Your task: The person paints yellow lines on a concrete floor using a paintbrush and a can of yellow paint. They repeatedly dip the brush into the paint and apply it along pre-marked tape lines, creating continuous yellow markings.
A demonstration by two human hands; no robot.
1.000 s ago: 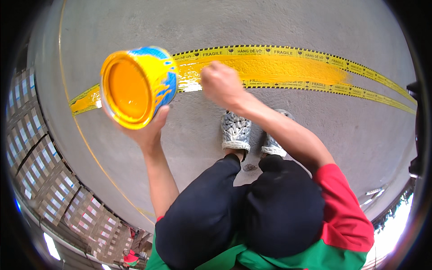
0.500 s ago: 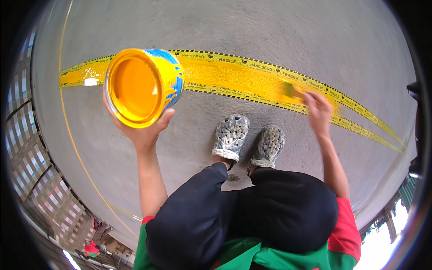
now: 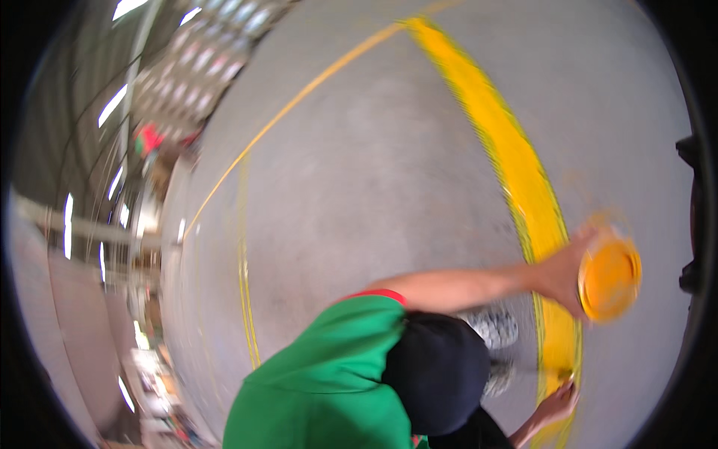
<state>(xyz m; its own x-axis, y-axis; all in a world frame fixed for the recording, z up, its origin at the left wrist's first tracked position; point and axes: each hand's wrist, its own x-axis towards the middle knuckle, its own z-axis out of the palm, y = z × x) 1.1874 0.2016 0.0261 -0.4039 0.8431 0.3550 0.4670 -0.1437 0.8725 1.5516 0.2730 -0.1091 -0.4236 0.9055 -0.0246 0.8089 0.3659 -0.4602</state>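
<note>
My left hand (image 3: 562, 277) is closed around an open paint can (image 3: 610, 280) of yellow-orange paint, held out over the right edge of a painted stripe. Below it, at the lower right, my right hand (image 3: 557, 404) grips a paintbrush (image 3: 566, 376) down on the stripe; the brush is small and blurred. The broad yellow stripe (image 3: 516, 161) runs along the concrete floor, with marked masking tape (image 3: 479, 123) bordering its sides. My grey-and-white clogs (image 3: 493, 329) stand beside it, partly hidden by my arm and dark-trousered knee.
A thin yellow floor line (image 3: 299, 97) meets the stripe's far end. Another pale double line (image 3: 245, 292) lies to the left. Stacked goods (image 3: 202, 63), blurred, stand at the far upper left, near a person (image 3: 149, 139) in red and green.
My view has swung sharply left, so floor, stripe and both hands now appear turned and farther right. The can and the brush are still in my hands.
</note>
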